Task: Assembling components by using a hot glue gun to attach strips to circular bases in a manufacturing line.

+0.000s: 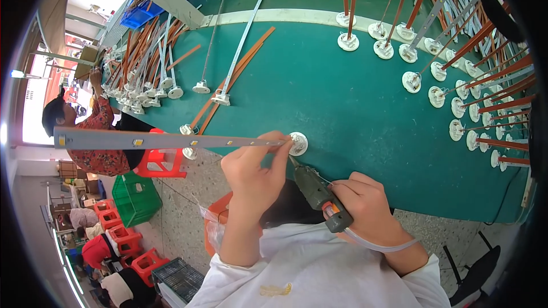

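Observation:
Between the fingertips of my left hand (257,165) is a long, thin LED strip board (154,140), grey with small yellow chips, which reaches far out to the left. Its near end meets a round white lamp base (298,144) that sits on the green table by the front edge. My right hand (362,199) is wrapped round a dark green glue gun (317,191). The gun's nozzle points up and left, close beside the base; whether it touches, I cannot tell. A pale glue stick (379,245) trails from the gun's rear along my right wrist.
Many white bases with strips standing in them (456,105) crowd the green table's (319,85) right side. More assembled strips (151,74) pile up at the far left, near loose brown strips (242,68). A person in a red patterned top (97,131) works beyond, near a green crate (136,198).

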`<act>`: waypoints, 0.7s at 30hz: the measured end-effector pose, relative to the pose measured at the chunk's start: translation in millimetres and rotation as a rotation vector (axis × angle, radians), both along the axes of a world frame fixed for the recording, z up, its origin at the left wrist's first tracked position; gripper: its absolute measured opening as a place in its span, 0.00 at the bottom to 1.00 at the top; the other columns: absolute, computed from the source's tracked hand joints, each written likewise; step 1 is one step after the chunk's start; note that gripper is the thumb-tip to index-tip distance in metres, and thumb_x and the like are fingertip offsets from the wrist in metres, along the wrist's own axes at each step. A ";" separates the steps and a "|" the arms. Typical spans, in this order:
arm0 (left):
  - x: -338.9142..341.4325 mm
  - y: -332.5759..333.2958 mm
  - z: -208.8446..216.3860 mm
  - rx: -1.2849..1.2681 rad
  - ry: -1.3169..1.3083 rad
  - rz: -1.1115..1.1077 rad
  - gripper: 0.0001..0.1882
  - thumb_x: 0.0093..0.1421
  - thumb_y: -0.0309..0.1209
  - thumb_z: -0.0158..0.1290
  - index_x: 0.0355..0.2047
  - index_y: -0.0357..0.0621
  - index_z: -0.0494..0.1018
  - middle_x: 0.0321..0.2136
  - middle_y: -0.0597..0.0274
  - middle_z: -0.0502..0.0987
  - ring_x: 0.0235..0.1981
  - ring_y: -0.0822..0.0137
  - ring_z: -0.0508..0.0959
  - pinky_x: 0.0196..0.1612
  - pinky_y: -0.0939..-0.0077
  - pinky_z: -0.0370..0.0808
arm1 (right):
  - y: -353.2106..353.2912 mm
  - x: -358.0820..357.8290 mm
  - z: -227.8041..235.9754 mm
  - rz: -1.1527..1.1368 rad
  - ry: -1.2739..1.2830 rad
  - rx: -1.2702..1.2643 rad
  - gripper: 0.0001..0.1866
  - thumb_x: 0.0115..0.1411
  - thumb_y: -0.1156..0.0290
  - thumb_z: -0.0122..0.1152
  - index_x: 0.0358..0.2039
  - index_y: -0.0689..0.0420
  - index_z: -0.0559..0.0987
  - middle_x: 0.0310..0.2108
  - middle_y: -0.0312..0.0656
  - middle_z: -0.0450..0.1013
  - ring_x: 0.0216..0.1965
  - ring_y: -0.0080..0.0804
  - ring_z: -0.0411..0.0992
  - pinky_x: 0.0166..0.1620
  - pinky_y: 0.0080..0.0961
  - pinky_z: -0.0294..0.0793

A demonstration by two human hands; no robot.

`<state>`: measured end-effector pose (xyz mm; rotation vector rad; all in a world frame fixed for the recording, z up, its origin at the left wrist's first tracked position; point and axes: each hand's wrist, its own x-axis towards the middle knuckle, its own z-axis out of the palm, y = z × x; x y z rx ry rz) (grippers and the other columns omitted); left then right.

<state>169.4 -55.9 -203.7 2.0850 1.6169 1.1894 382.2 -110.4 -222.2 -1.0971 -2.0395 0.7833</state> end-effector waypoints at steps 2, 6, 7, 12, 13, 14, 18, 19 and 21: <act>-0.3 2.6 2.3 0.007 -0.002 -0.021 0.05 0.55 0.16 0.66 0.30 0.28 0.79 0.29 0.54 0.85 0.28 0.68 0.86 0.34 0.80 0.81 | 0.0 0.7 0.6 -0.022 0.010 0.024 0.17 0.40 0.76 0.71 0.33 0.65 0.81 0.29 0.48 0.78 0.25 0.42 0.71 0.28 0.34 0.73; -2.7 2.4 0.4 -0.014 -0.005 -0.021 0.06 0.55 0.17 0.66 0.30 0.28 0.79 0.29 0.53 0.85 0.28 0.69 0.86 0.33 0.80 0.82 | -0.9 0.2 4.6 -0.082 -0.002 0.016 0.17 0.39 0.76 0.70 0.33 0.66 0.81 0.28 0.48 0.78 0.24 0.41 0.71 0.27 0.34 0.73; -3.4 4.3 -1.4 -0.015 -0.042 -0.027 0.06 0.55 0.17 0.66 0.30 0.28 0.79 0.28 0.53 0.85 0.28 0.69 0.86 0.33 0.80 0.82 | 0.9 -0.8 5.4 -0.101 0.001 0.017 0.17 0.39 0.76 0.69 0.33 0.66 0.81 0.28 0.47 0.78 0.24 0.41 0.71 0.27 0.34 0.72; -3.0 4.6 1.1 -0.023 -0.017 -0.036 0.06 0.56 0.17 0.66 0.29 0.27 0.78 0.28 0.53 0.85 0.28 0.69 0.86 0.32 0.80 0.81 | 3.1 -5.1 3.7 -0.104 -0.010 0.025 0.16 0.39 0.76 0.69 0.32 0.65 0.81 0.28 0.47 0.78 0.24 0.41 0.70 0.27 0.34 0.72; -3.3 6.3 1.8 -0.018 -0.017 -0.045 0.06 0.56 0.17 0.66 0.28 0.28 0.78 0.28 0.53 0.85 0.28 0.69 0.86 0.31 0.80 0.81 | 4.9 -5.6 4.0 -0.098 -0.009 0.031 0.16 0.39 0.76 0.69 0.32 0.65 0.81 0.28 0.46 0.78 0.24 0.42 0.70 0.27 0.34 0.72; -3.6 6.9 1.7 -0.015 -0.018 -0.042 0.06 0.56 0.17 0.66 0.28 0.28 0.78 0.28 0.53 0.85 0.28 0.69 0.86 0.31 0.80 0.81 | 5.3 -5.9 3.5 -0.096 -0.010 0.034 0.16 0.39 0.76 0.69 0.32 0.65 0.81 0.28 0.46 0.78 0.24 0.42 0.70 0.27 0.34 0.72; -3.9 5.2 2.6 -0.027 -0.041 -0.049 0.06 0.56 0.17 0.66 0.29 0.28 0.78 0.28 0.54 0.85 0.28 0.68 0.86 0.32 0.80 0.81 | 2.4 -6.9 3.2 -0.102 -0.013 0.023 0.16 0.39 0.76 0.69 0.32 0.65 0.80 0.27 0.46 0.78 0.24 0.42 0.71 0.27 0.34 0.72; -3.8 6.2 3.4 -0.036 -0.033 -0.047 0.06 0.56 0.17 0.66 0.29 0.28 0.79 0.28 0.54 0.85 0.28 0.68 0.86 0.32 0.79 0.81 | 3.4 -7.0 3.6 -0.110 -0.011 0.030 0.15 0.39 0.76 0.69 0.32 0.64 0.80 0.27 0.46 0.78 0.24 0.42 0.71 0.27 0.34 0.72; -3.9 5.3 2.4 -0.031 -0.020 -0.051 0.06 0.55 0.17 0.66 0.29 0.29 0.79 0.28 0.55 0.85 0.27 0.68 0.86 0.32 0.79 0.81 | 2.1 -6.0 1.9 -0.110 -0.019 0.022 0.15 0.39 0.76 0.69 0.31 0.64 0.80 0.27 0.46 0.78 0.24 0.42 0.71 0.27 0.34 0.72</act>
